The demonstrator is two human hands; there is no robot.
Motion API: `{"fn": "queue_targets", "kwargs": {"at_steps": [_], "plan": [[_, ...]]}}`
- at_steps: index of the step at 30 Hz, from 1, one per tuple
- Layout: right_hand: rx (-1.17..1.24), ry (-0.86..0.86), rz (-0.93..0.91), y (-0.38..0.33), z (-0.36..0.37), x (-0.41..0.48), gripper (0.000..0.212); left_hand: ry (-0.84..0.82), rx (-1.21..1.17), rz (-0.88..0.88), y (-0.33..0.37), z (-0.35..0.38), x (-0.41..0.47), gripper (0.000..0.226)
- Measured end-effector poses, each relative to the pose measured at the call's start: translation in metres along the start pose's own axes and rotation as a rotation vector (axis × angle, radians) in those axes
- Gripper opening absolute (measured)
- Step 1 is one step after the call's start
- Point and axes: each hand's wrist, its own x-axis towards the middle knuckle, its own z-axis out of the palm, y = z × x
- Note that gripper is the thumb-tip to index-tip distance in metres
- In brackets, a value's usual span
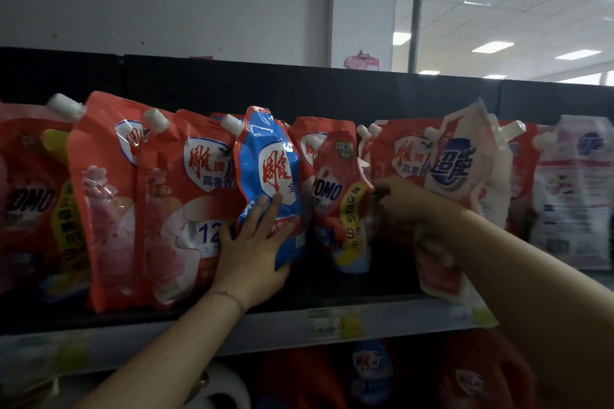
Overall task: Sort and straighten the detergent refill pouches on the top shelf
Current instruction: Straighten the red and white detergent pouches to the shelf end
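Refill pouches (159, 209) are stood in a crowded row along the top shelf (265, 319), mostly red, with spouts up. A blue pouch (265, 156) near the middle is pressed by the left hand (252, 252), whose fingers are laid straight and spread across its lower front. The right hand (408, 199) is reached to the right edge of a small red pouch (339, 196) with fingers curled; whether that edge is pinched cannot be told through the blur. A pale pouch (458, 173) is tilted behind the right forearm.
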Motion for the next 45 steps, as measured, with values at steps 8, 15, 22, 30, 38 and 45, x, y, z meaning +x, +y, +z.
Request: {"fn": "queue_targets", "kwargs": {"at_steps": [8,15,22,30,38,45], "plan": [[0.265,-0.279,-0.007,0.008,0.013,-0.008,0.074,-0.122,0.045,-0.020,0.004,-0.011,-0.002,0.075],[0.460,0.108,-0.017,0.006,0.055,0.001,0.106,-0.122,0.028,-0.011,0.003,-0.011,-0.003,0.076],[0.432,0.224,0.006,0.014,0.076,0.019,0.076,-0.066,-0.015,0.008,0.002,-0.006,-0.003,0.076],[0.369,0.364,-0.032,-0.002,0.086,0.002,0.053,-0.150,-0.006,-0.009,0.003,-0.012,0.002,0.078],[0.386,0.581,-0.105,-0.028,0.069,-0.055,0.029,-0.254,-0.191,-0.076,0.013,-0.032,0.007,0.064],[0.224,0.701,-0.349,-0.025,0.056,-0.102,0.032,-0.341,-0.434,-0.245,0.045,-0.041,-0.003,0.052]]}}
